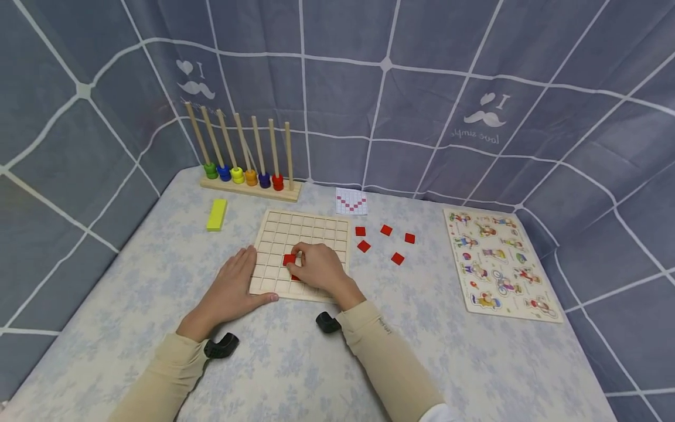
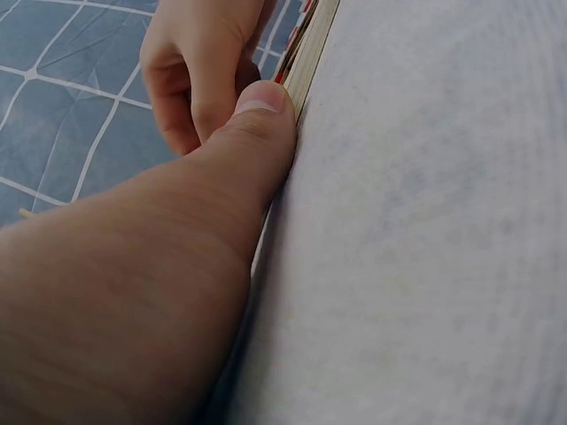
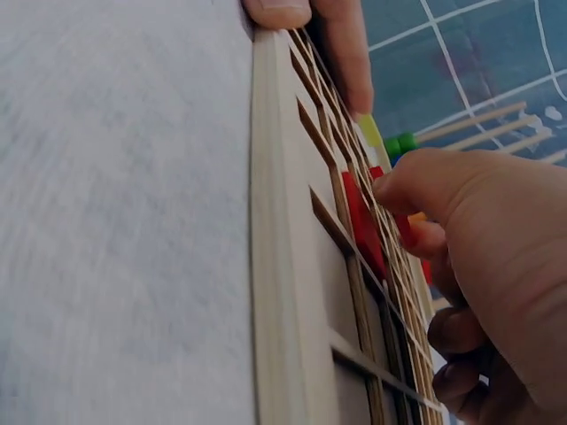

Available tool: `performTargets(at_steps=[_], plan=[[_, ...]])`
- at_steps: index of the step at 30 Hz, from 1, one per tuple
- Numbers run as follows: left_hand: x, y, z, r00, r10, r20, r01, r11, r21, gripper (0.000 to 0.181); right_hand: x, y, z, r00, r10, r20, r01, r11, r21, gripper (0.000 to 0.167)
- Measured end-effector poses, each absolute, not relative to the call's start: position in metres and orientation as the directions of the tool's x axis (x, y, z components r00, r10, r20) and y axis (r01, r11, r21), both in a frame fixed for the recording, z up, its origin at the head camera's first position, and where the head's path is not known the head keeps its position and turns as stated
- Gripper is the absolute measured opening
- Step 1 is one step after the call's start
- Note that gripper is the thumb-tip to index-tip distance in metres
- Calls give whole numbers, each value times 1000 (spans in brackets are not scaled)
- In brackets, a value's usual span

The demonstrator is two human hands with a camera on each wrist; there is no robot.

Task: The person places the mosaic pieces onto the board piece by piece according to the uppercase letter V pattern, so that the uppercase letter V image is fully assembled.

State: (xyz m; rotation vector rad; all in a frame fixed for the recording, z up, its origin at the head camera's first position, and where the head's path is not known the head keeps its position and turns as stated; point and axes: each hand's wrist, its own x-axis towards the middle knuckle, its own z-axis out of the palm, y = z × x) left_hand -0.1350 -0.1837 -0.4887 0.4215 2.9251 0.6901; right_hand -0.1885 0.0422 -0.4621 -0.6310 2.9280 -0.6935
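Red tile: over grid board, left of your right hand; touching cells or not, can't tell. Likely light, stiff, slickish, hard to break; take by opposite edges. Your right grip: narrow, pinching tile. Left hand: spread, grasping nothing, against board's corner. Loose red tiles rightward on desk.

A yellow block lies near a 7-peg stand — picture board at right.
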Motion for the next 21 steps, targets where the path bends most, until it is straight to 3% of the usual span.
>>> performTargets(at_steps=[12, 21], plan=[[-136, -183, -487, -955, 295, -36, 248, 857, 452, 126, -193, 33, -456, -920, -392, -28, -352, 854, -383, 27], [-136, -183, -488, -958, 286, -37, 239, 858, 455, 126, -192, 31, -452, -937, -340, -82, -261, 837, -482, 29]])
